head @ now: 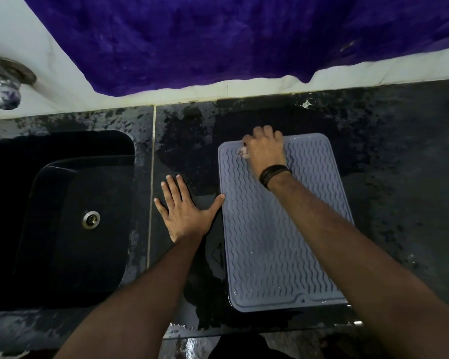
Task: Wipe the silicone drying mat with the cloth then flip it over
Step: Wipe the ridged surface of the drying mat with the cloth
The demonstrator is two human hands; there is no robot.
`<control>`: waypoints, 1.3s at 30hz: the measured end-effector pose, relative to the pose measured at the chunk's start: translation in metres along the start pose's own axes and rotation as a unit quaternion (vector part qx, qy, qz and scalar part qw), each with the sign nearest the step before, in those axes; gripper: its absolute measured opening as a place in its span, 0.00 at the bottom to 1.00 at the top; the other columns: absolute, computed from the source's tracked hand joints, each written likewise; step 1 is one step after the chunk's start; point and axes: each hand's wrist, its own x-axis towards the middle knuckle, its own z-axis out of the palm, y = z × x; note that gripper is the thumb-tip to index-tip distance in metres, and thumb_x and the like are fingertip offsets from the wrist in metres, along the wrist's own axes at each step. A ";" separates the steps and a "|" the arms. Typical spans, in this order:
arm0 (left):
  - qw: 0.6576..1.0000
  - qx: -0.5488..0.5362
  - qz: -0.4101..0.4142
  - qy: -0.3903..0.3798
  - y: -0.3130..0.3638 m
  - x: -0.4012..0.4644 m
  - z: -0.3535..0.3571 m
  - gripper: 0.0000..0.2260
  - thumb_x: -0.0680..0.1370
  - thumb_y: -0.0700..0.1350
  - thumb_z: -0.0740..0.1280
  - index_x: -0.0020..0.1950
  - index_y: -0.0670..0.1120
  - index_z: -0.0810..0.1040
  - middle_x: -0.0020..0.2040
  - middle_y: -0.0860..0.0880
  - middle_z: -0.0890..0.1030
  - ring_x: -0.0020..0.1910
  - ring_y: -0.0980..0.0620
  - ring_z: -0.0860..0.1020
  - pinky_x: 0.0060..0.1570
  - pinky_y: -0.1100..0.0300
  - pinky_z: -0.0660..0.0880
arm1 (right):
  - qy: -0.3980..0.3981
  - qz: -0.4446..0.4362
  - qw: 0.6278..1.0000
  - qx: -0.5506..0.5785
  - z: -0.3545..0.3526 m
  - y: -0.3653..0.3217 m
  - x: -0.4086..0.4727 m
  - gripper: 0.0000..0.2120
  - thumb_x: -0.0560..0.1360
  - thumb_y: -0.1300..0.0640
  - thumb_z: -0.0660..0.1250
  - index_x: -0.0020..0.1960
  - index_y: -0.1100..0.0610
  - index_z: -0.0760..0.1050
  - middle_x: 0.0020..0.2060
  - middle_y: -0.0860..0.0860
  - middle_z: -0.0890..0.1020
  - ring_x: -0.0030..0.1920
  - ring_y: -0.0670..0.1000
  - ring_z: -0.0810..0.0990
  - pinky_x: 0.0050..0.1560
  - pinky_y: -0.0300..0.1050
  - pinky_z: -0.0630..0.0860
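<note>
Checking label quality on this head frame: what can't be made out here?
- Cloth: only a pale scrap shows in the head view; the right hand covers the rest.
- Drying mat: the right forearm hides its right edge and near right corner.
- Right fingertips: curled over the mat's far edge, out of sight.
- Tap: cut off by the left frame edge.
- Left hand: flat on the countertop; whether its thumb touches the mat is unclear.
</note>
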 end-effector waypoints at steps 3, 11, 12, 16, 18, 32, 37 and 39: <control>1.000 0.001 -0.001 -0.005 0.001 -0.001 -0.002 0.60 0.65 0.87 0.45 0.85 0.47 0.44 0.85 0.47 0.43 0.83 0.50 0.38 0.79 0.39 0.38 | -0.015 0.038 0.999 -0.001 0.004 0.040 -0.004 0.26 0.70 0.55 0.72 0.67 0.53 0.72 0.63 0.57 0.73 0.63 0.60 0.68 0.62 0.57 0.66; 1.000 -0.004 0.002 -0.006 0.002 -0.002 -0.005 0.60 0.66 0.86 0.45 0.85 0.47 0.44 0.85 0.47 0.43 0.83 0.50 0.38 0.79 0.39 0.39 | -0.003 0.064 0.998 0.018 0.001 0.014 -0.003 0.24 0.71 0.52 0.70 0.65 0.55 0.71 0.61 0.58 0.74 0.61 0.60 0.71 0.61 0.56 0.66; 1.000 -0.001 0.002 -0.007 0.002 -0.002 -0.005 0.60 0.66 0.86 0.45 0.85 0.46 0.44 0.85 0.47 0.43 0.83 0.50 0.38 0.79 0.39 0.39 | 0.001 0.049 0.999 0.021 -0.001 -0.001 -0.005 0.22 0.72 0.53 0.68 0.65 0.55 0.72 0.61 0.58 0.74 0.61 0.60 0.71 0.60 0.56 0.67; 1.000 0.007 0.003 -0.007 0.001 0.000 -0.003 0.59 0.66 0.86 0.44 0.85 0.47 0.44 0.85 0.48 0.43 0.83 0.50 0.38 0.79 0.39 0.39 | 0.011 -0.027 0.997 0.066 -0.005 -0.056 -0.020 0.21 0.71 0.57 0.67 0.64 0.54 0.73 0.60 0.55 0.75 0.61 0.58 0.71 0.57 0.54 0.67; 1.000 0.006 0.008 0.001 0.000 0.000 -0.001 0.59 0.66 0.86 0.43 0.85 0.46 0.45 0.85 0.47 0.44 0.83 0.49 0.39 0.79 0.39 0.41 | 0.019 -0.063 0.995 0.074 -0.004 -0.067 -0.026 0.22 0.69 0.56 0.68 0.63 0.54 0.73 0.60 0.54 0.75 0.62 0.57 0.70 0.57 0.54 0.67; 0.994 -0.011 0.101 0.026 -0.004 -0.002 0.003 0.48 0.75 0.79 0.52 0.85 0.53 0.44 0.85 0.46 0.42 0.83 0.48 0.41 0.78 0.39 0.38 | -0.027 -0.005 0.980 0.199 0.024 -0.016 -0.030 0.30 0.71 0.61 0.69 0.71 0.53 0.66 0.69 0.54 0.66 0.71 0.58 0.62 0.71 0.66 0.58; 0.948 0.012 0.317 -0.013 -0.009 0.001 0.004 0.30 0.84 0.64 0.51 0.85 0.56 0.49 0.85 0.48 0.45 0.83 0.49 0.43 0.80 0.38 0.44 | -0.022 -0.004 0.984 0.177 0.025 -0.021 -0.030 0.27 0.73 0.64 0.65 0.71 0.53 0.66 0.69 0.55 0.66 0.71 0.59 0.62 0.71 0.67 0.58; 0.932 0.015 0.359 -0.042 -0.009 0.004 0.005 0.27 0.86 0.60 0.48 0.84 0.56 0.51 0.85 0.51 0.49 0.83 0.51 0.44 0.80 0.37 0.48 | -0.022 -0.009 0.986 0.166 0.027 -0.021 -0.030 0.27 0.73 0.63 0.65 0.72 0.53 0.66 0.69 0.56 0.66 0.71 0.59 0.62 0.71 0.67 0.58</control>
